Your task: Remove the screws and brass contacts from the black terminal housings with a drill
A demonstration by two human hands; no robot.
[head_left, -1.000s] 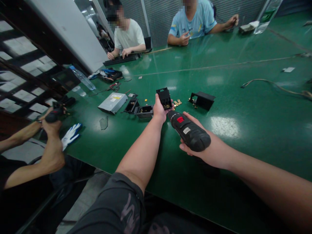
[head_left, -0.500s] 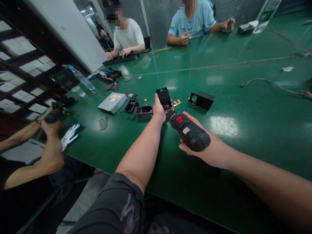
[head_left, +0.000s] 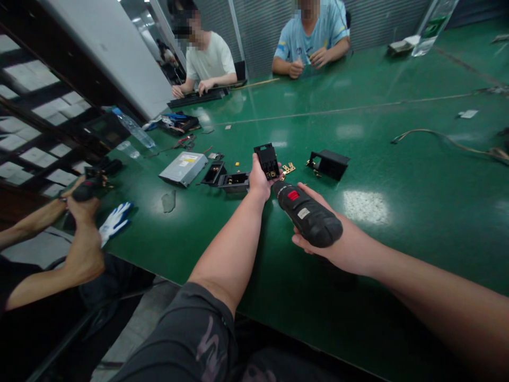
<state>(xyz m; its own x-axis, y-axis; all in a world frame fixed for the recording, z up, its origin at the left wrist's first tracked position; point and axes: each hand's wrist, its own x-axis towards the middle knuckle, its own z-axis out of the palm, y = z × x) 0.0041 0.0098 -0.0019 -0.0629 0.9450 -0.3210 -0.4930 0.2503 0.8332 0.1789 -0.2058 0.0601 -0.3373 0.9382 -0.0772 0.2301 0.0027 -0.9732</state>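
My left hand (head_left: 260, 179) is closed around a black plastic housing (head_left: 267, 160), tilted up above the table, with small brass-coloured pieces showing at its lower end. My right hand (head_left: 324, 233) grips a black cordless drill (head_left: 308, 213) with a red switch on top. The drill's front end points at the lower part of the housing; whether its tip touches cannot be made out. Just beyond lie brass-coloured metal pieces (head_left: 288, 170). To the right rests another black housing (head_left: 329, 163), and left of my hand sit an open black housing (head_left: 234, 182) and a smaller one (head_left: 213, 173).
A silver disc drive (head_left: 183, 168) lies left on the green table (head_left: 358, 122). Near the left edge are a white-and-blue glove (head_left: 115, 222) and a co-worker's hand (head_left: 84, 204) with a drill. Two people sit across. Bottles (head_left: 133, 127) and loose wires (head_left: 449, 137) lie around.
My hands, the housing and the drill stay nearly still. Across the table, the person in light blue has brought both hands together in front of the chest.
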